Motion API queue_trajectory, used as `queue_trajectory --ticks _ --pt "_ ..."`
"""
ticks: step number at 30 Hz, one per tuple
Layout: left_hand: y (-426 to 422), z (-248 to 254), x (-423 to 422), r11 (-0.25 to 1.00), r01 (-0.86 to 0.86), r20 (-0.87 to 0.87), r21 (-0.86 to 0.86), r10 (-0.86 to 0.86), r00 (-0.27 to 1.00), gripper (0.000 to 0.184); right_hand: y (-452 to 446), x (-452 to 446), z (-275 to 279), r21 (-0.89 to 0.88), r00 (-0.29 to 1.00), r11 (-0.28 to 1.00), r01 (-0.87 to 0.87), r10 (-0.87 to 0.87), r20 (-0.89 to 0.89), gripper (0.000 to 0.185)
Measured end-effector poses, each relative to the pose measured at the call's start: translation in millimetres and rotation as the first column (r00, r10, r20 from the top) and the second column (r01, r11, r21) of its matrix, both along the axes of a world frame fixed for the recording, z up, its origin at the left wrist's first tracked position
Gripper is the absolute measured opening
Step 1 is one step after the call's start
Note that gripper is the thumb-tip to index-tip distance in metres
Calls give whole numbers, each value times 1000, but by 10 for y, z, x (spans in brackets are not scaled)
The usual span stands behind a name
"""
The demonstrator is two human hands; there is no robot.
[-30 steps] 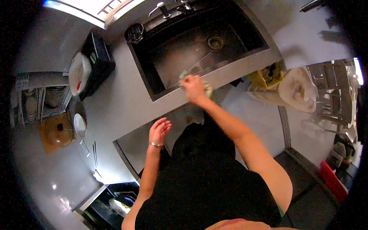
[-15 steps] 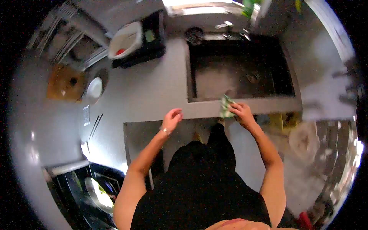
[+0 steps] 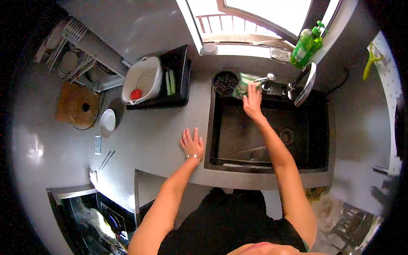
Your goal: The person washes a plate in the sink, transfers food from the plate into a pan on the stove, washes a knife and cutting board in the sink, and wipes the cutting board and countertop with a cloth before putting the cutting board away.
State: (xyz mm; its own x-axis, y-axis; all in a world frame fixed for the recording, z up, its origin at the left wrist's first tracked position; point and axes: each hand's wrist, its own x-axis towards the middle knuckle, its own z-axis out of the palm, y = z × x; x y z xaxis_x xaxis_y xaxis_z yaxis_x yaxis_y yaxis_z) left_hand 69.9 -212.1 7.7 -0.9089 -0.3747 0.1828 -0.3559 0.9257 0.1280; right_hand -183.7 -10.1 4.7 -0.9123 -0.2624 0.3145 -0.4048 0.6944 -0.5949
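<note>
My right hand [image 3: 253,102] reaches over the sink [image 3: 272,140] to its back ledge, fingers on a green-and-white cloth [image 3: 245,83]. The cloth lies between a round black strainer-like piece [image 3: 225,83] and a small chrome fitting [image 3: 267,80]. How firmly the fingers grip it is hard to see. My left hand [image 3: 193,145] rests flat on the grey countertop [image 3: 170,123], fingers spread, just left of the sink. It holds nothing.
A chrome faucet [image 3: 304,87] and green soap bottle [image 3: 307,46] stand behind the sink. Left are a white basket [image 3: 142,76] on a black rack [image 3: 180,87], a white bowl [image 3: 108,122] and chopsticks [image 3: 107,159]. A pan [image 3: 102,225] sits on the stove at lower left.
My right hand has carried the cloth from the counter's front edge across the sink to its back ledge. My left hand has come down flat on the counter. The view has shifted towards the window.
</note>
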Motion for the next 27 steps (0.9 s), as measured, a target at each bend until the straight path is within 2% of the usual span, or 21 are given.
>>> queue_trajectory --ticks 1,4,8,11,12,15,18,21,25,27 --pt "17 30 -6 1000 9 1 -3 -9 1000 49 -89 -166 -68 185 993 983 -19 -4 121 53" --pt "29 72 -98 1000 11 20 -16 -11 1000 50 -240 -589 -92 471 995 881 -51 5 99 54" --pt "23 37 -76 1000 3 58 -14 -3 998 50 -163 -641 102 498 999 866 -35 50 -17 52" --pt "43 91 -113 1000 0 67 -2 0 998 50 -17 -605 -26 483 993 875 13 45 -109 50" --pt "37 96 -114 1000 9 56 -9 -8 998 50 70 -545 -48 450 987 893 24 52 -155 44" --pt "20 39 -95 1000 14 33 -17 -14 999 49 496 -303 -148 373 979 928 -12 87 -186 37" --pt "14 29 -98 1000 15 7 -12 -15 1000 49 933 -65 -239 186 985 983 -4 37 -170 34" --pt "14 46 -86 1000 20 2 -15 -20 1000 48 999 117 -206 -56 945 952 302 -306 -111 35" --pt "23 74 -97 999 37 -12 -19 -37 999 48 787 -152 -135 -28 885 908 418 -414 -211 43" --pt "37 98 -100 999 38 -12 -29 -38 999 49 787 -427 -52 176 904 887 426 -420 -74 48"
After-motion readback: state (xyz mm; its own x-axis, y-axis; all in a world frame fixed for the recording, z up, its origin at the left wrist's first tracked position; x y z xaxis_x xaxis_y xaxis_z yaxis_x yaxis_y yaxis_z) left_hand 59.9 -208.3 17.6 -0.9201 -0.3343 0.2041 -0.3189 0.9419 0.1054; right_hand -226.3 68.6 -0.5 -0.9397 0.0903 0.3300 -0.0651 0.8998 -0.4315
